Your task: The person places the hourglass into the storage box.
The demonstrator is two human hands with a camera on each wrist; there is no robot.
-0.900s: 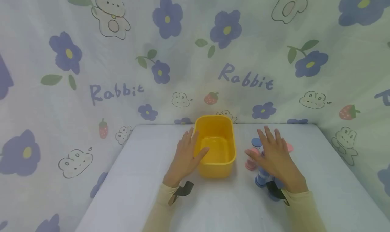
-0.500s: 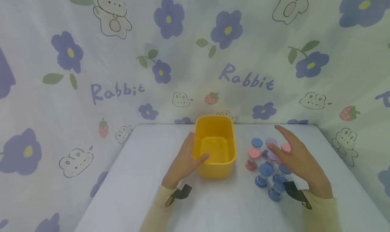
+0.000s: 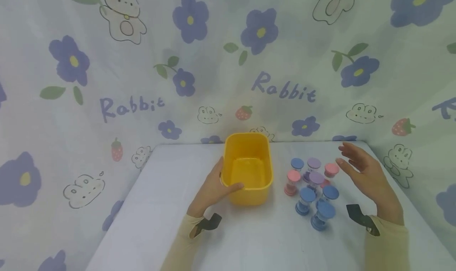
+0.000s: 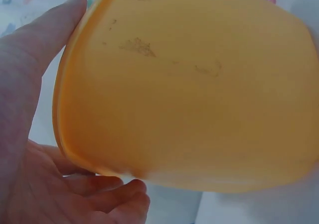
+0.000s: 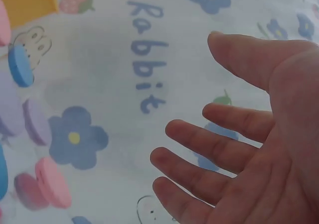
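A yellow plastic bin point(image 3: 249, 198) stands upright on the table, with nothing visible inside. My left hand point(image 3: 213, 188) holds its near left corner, the thumb over the rim and the fingers along the left side; the left wrist view shows the bin's outer wall point(image 4: 189, 94) close up. To the right stand several small sand timers: blue ones point(image 3: 306, 199), purple ones point(image 3: 314, 164) and pink ones point(image 3: 293, 180). My right hand point(image 3: 370, 180) hovers right of this group, apart from them. In the right wrist view its fingers point(image 5: 214, 154) are loosely extended, holding nothing.
A white table point(image 3: 160, 223) lies beneath everything. Behind it and at both sides hangs a curtain point(image 3: 213, 65) printed with rabbits, flowers and strawberries. The bin stands near the table's back edge.
My right hand has moved right from above the sand timers, uncovering them. My left hand has closed in on the bin's left side and near corner. The sand timers stay put.
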